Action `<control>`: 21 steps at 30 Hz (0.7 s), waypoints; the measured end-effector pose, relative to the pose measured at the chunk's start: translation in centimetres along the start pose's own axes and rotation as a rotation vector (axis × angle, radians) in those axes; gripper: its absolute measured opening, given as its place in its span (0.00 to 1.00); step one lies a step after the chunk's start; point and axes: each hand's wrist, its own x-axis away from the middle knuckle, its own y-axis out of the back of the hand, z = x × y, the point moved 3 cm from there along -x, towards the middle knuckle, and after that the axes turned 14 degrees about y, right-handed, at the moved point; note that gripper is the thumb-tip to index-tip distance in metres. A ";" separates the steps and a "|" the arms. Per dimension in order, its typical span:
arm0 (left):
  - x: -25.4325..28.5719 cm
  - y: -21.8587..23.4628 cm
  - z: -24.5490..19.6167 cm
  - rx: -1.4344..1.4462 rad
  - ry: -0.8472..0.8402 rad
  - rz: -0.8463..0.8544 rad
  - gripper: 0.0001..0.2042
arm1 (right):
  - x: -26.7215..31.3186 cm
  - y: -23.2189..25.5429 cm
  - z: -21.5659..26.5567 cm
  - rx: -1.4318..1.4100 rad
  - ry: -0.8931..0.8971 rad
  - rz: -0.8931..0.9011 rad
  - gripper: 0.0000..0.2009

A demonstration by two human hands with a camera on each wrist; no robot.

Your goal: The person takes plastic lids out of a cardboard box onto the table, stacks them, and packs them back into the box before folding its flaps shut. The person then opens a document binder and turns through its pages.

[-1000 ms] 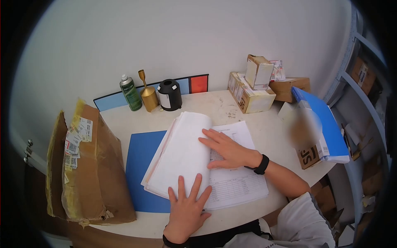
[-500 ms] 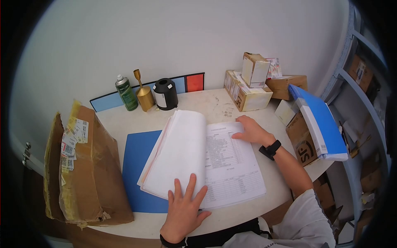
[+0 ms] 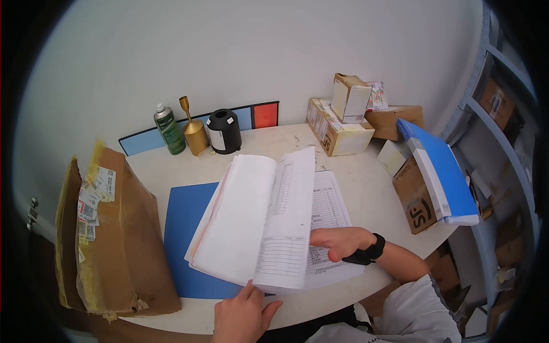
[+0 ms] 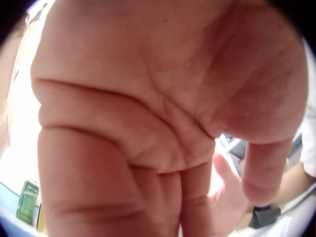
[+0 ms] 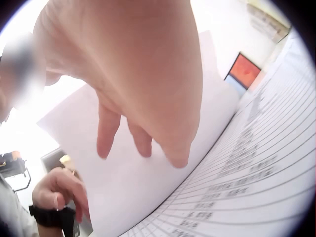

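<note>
A stack of papers lies open over a blue folder (image 3: 184, 228), with turned white pages (image 3: 231, 220) on its left half. One printed page (image 3: 286, 228) stands lifted between the halves, above a sheet with a printed table (image 3: 330, 206). My right hand (image 3: 346, 243) is behind that page, its fingertips partly hidden in the head view. In the right wrist view the extended fingers (image 5: 143, 143) lie against the page's underside. At the papers' bottom edge is my left hand (image 3: 243, 314), index fingertip right at the edge and thumb spread away.
A worn cardboard box (image 3: 131, 234) stands at the left. Along the back are a green spray can (image 3: 170, 130), a gold candlestick-like holder (image 3: 195, 137) and a black cylinder (image 3: 225, 132). Cartons (image 3: 343, 134) are stacked back right; a blue binder (image 3: 443, 166) leans on a box.
My right hand has moved from the sheet's upper right edge down and left, lifting a printed page leftward. My left hand has slid down from the pages to their bottom edge.
</note>
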 end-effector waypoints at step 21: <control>-3.2 -2.9 1.6 -0.135 -0.307 -0.251 0.34 | 0.2 14.3 -5.7 0.964 -0.406 -0.356 0.36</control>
